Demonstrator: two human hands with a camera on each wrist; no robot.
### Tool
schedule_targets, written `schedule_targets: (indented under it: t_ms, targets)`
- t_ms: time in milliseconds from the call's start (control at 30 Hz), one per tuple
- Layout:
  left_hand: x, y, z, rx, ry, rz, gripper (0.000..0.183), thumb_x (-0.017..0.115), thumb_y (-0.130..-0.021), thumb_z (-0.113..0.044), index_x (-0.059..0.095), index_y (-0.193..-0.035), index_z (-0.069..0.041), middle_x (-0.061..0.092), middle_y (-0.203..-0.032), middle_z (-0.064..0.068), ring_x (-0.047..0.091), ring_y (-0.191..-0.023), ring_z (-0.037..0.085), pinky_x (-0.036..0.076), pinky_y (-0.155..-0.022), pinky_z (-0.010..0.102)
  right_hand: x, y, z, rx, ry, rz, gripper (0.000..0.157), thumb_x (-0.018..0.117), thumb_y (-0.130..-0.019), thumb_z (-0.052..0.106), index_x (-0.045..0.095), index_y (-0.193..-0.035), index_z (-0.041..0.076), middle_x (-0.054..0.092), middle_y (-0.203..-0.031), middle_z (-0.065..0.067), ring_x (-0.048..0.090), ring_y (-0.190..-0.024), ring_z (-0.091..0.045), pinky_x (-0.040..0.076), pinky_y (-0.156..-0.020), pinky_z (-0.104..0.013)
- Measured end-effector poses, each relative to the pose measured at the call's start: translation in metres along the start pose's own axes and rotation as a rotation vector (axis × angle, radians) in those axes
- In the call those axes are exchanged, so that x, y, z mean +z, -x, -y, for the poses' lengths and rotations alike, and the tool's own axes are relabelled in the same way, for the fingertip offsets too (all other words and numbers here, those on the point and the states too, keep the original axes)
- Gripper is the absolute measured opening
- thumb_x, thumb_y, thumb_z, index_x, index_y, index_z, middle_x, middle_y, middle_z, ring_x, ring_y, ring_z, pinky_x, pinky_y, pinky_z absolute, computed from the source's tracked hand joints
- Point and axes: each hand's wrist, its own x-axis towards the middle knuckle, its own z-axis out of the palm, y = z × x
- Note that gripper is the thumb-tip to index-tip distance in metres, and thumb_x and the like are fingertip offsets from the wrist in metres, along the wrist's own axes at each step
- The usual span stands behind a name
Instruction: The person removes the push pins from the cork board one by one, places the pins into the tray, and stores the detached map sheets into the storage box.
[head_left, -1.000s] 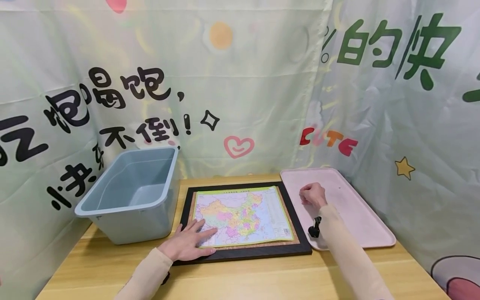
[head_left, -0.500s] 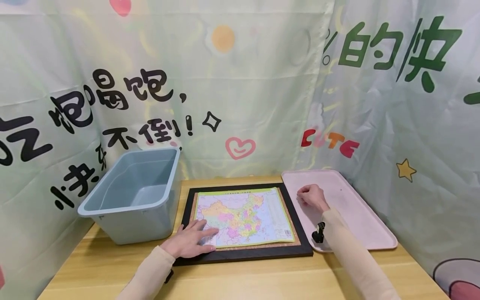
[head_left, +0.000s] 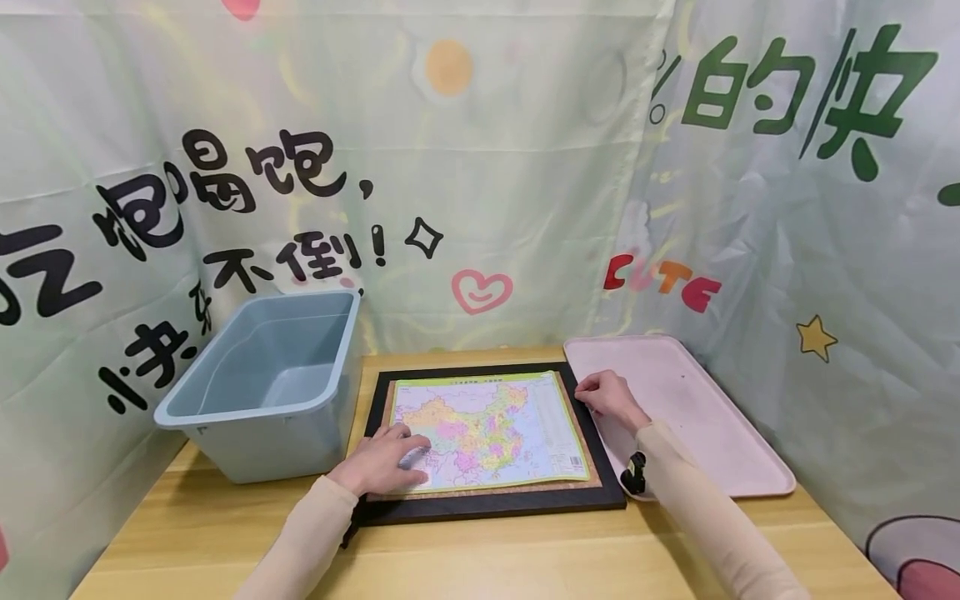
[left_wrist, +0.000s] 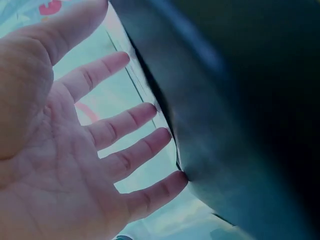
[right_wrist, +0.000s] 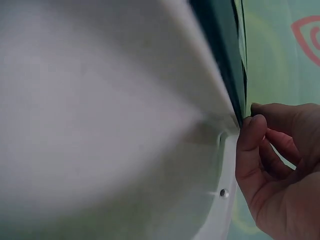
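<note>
The map (head_left: 472,429) lies on the board (head_left: 495,505), inside its black rim. It looks thin and light, like shiny paper, so it probably bends, slips and tears easily. A flat hand or a soft pinch at an edge seems best. The left hand (head_left: 381,463), fingers spread wide, rests on the map at 7 o'clock. The right hand (head_left: 611,396) is at 2 o'clock, by the board's edge and the tray (head_left: 723,446); it seems to pinch a dark bit (right_wrist: 254,109), too tiny to name. The map's top writing is too small to read. On the cloth (head_left: 525,208), black words include “喝饱” and “不倒!”, and bright letters at 1 o'clock spell “CUTE”. No brand shows.
</note>
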Motion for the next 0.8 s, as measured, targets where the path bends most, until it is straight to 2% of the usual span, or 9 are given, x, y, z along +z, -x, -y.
schedule_targets:
  t_ms: [200,300,433,567,667,800]
  targets:
    - [-0.003,-0.003,0.0,-0.068,0.009,0.001,0.05,0.073,-0.087,-0.04,0.061,-0.131,-0.021,0.054,-0.123,0.008,0.047,-0.105,0.025,0.041,-0.081,0.054,0.001,0.005,0.009,-0.041,0.049,0.037,0.011,0.068,-0.09,0.011,0.073,-0.092,0.002,0.067,-0.071,-0.007,0.051,-0.05,-0.01,0.045,-0.048,-0.026]
    - [-0.002,-0.004,0.0,-0.102,0.022,0.019,0.056,0.071,-0.088,-0.041,0.058,-0.136,-0.017,0.051,-0.134,0.015,0.046,-0.116,0.033,0.039,-0.089,0.058,0.001,0.008,0.016,-0.052,0.068,0.075,0.012,0.069,-0.09,0.013,0.074,-0.092,0.002,0.067,-0.07,-0.007,0.053,-0.053,-0.012,0.045,-0.047,-0.026]
    - [-0.001,-0.006,0.0,-0.162,0.05,0.042,0.064,0.07,-0.089,-0.044,0.053,-0.141,-0.012,0.041,-0.146,0.029,0.038,-0.131,0.046,0.032,-0.1,0.065,0.005,0.012,0.026,-0.05,0.076,0.129,0.011,0.07,-0.089,0.013,0.075,-0.091,0.004,0.068,-0.071,-0.004,0.056,-0.056,-0.014,0.045,-0.047,-0.026]
    - [-0.004,-0.006,-0.003,-0.21,0.083,0.069,0.069,0.07,-0.087,-0.045,0.05,-0.143,-0.009,0.035,-0.149,0.033,0.03,-0.137,0.051,0.026,-0.107,0.067,0.01,0.015,0.032,-0.033,0.094,0.16,0.009,0.071,-0.088,0.012,0.075,-0.089,0.004,0.069,-0.072,-0.002,0.058,-0.056,-0.013,0.045,-0.047,-0.026]
    - [-0.007,-0.007,-0.005,-0.22,0.089,0.095,0.072,0.071,-0.087,-0.045,0.049,-0.143,-0.007,0.038,-0.149,0.031,0.031,-0.135,0.051,0.027,-0.105,0.067,0.012,0.016,0.035,-0.015,0.107,0.152,0.009,0.072,-0.087,0.01,0.073,-0.09,0.002,0.069,-0.073,-0.004,0.059,-0.056,-0.013,0.049,-0.047,-0.027]
    - [-0.012,-0.009,-0.007,-0.213,0.095,0.134,0.071,0.072,-0.087,-0.044,0.05,-0.141,-0.003,0.043,-0.145,0.03,0.038,-0.127,0.048,0.035,-0.1,0.064,0.013,0.019,0.038,0.014,0.09,0.14,0.012,0.071,-0.087,0.008,0.071,-0.095,-0.001,0.069,-0.076,-0.007,0.062,-0.057,-0.015,0.055,-0.051,-0.03]
